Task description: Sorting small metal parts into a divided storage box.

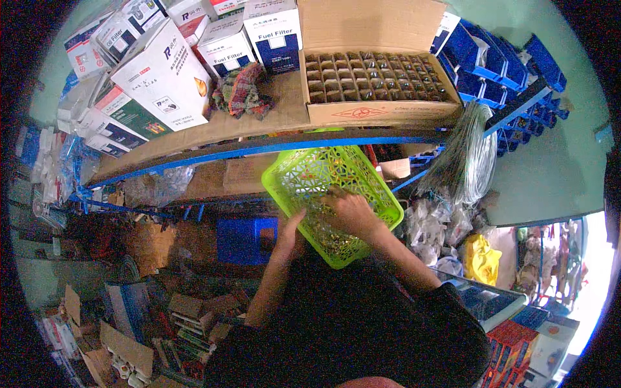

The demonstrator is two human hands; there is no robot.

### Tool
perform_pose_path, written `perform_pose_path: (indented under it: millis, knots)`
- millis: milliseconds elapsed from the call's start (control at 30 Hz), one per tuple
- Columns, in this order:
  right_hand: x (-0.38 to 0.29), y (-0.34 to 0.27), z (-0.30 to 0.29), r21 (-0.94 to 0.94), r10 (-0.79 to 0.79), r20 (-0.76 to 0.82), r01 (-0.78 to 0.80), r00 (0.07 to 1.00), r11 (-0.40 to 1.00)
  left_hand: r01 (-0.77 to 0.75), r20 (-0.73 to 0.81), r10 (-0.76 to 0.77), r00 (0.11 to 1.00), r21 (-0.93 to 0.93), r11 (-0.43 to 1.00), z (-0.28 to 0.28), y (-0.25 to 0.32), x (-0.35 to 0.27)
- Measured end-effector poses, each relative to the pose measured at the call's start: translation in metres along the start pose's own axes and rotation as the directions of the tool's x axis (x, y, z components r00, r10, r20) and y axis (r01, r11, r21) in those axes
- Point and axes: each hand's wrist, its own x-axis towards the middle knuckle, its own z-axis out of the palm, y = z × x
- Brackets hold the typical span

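Note:
A bright green perforated plastic basket [394,209] is tilted in front of me, against my dark shirt. My left hand [291,232] grips its left side wall, with the thumb near the rim and the fingers out of sight. My right hand [350,207] reaches inside the basket, palm down with bent fingers; whether it holds anything is hidden. Small metallic pieces [339,242], too small to name, lie in the basket's near end. Beyond the basket, on a blue-edged shelf, an open cardboard box [383,112] holds small glass bulbs or vials in a divider grid.
Filter boxes [162,80] and a crumpled plaid cloth [244,90] stand on the shelf [286,99]. A coil of wire [468,155] hangs at right beside blue bins [485,60]. A yellow bag [482,259] and a glass-topped case [490,296] are at right; opened cartons [127,347] lie lower left.

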Motion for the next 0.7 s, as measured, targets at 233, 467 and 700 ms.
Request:
perform_pose_path:
  millis: [233, 467, 700]
  knots:
    - [0.014, -0.018, 0.003, -0.032, 0.028, 0.099, -0.025, 0.995, 0.999, -0.024, 0.041, 0.026, 0.999, -0.032, 0.999, 0.007, 0.001, -0.002]
    - [-0.006, -0.047, -0.142, 0.328, -0.006, -0.52, 0.206, 0.854, 0.922, 0.019, 0.021, -0.015, 1.0, -0.226, 0.974, -0.003, -0.017, 0.011]
    - [0.001, -0.001, -0.122, 0.288, 0.162, -0.109, -0.125, 0.981, 0.949, 0.163, -0.07, -0.166, 0.984, -0.038, 0.986, -0.015, -0.037, 0.02]
